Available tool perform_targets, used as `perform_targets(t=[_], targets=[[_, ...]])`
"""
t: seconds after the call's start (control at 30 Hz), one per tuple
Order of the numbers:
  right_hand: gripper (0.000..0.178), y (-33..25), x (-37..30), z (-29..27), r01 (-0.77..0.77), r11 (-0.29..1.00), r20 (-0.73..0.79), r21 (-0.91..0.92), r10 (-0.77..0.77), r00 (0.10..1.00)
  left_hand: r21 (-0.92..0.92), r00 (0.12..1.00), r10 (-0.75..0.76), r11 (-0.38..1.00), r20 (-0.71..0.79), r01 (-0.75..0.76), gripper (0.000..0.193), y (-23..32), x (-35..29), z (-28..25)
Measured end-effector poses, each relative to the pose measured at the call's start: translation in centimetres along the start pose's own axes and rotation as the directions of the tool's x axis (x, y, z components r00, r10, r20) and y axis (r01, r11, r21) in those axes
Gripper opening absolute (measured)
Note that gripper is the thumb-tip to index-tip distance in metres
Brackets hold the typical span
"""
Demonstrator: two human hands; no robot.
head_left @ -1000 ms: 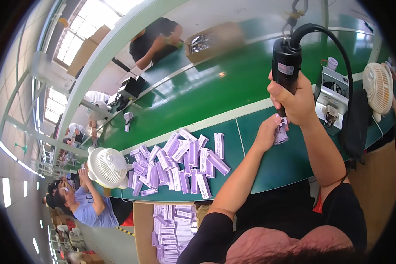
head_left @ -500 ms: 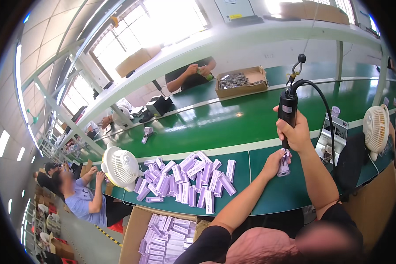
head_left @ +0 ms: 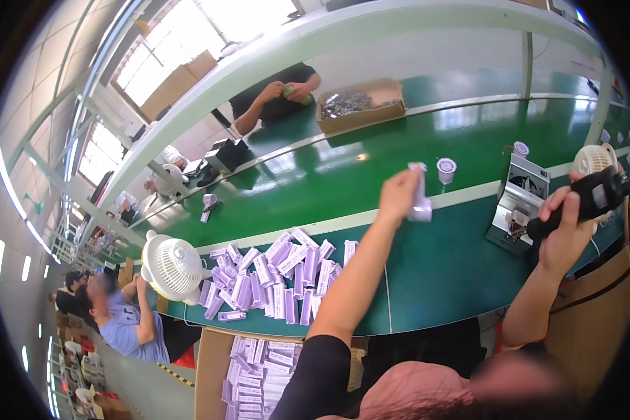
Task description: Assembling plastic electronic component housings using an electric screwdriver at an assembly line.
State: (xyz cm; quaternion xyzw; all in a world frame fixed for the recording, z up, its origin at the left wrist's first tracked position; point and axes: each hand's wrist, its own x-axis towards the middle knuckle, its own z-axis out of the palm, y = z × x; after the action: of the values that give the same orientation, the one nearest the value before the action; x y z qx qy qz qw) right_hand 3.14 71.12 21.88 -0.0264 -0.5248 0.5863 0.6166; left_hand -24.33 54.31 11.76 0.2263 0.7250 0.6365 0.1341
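Heap of lilac casings (head_left: 280, 273), landmark, lying on the dark green bench (head_left: 448, 280). Left hand (head_left: 397, 196): hovering beyond the heap and to its right, fingers closing fully on one lilac casing (head_left: 421, 204), which is hanging over the bench's pale edge strip; finger placement is blurring slightly. Right hand (head_left: 565, 220): standing far right of the heap, fingers curling around a black handheld driver (head_left: 595, 199), which is slanting tip-down toward the heap's side. Metal box device (head_left: 521, 196): sitting right of the heap, just beside the driver. Round lilac-and-white part (head_left: 446, 170): standing beyond the heap and to its right, on the green belt (head_left: 294, 189). White fan (head_left: 173, 268): standing immediately left of the heap. Carton (head_left: 212, 374): sitting on the heap's near side, holding more lilac casings (head_left: 255, 374).
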Motion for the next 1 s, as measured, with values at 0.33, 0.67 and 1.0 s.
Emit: perform_targets(t=[0.33, 0.67, 1.0], targets=[[0.049, 4.9, -3.1, -4.9, -0.013, 0.966, -0.095, -0.258, -0.012, 0.995, 0.09, 0.898, -0.063, 0.99, -0.435, 0.113, 0.078, -5.3, 14.4, -6.7], [0.078, 7.1, -4.1, -7.0, 0.378, 0.768, -0.116, -0.517, -0.5, 0.858, 0.578, 0.834, 0.547, 0.706, -0.078, -0.409, 0.093, -5.1, 11.0, 1.5], [0.037, 6.5, -10.5, -2.1, 0.253, 0.794, 0.457, -0.553, 0.035, 0.889, 0.553, 0.906, 0.419, 0.741, 0.063, -0.382, 0.064, -6.9, 5.0, 5.9]])
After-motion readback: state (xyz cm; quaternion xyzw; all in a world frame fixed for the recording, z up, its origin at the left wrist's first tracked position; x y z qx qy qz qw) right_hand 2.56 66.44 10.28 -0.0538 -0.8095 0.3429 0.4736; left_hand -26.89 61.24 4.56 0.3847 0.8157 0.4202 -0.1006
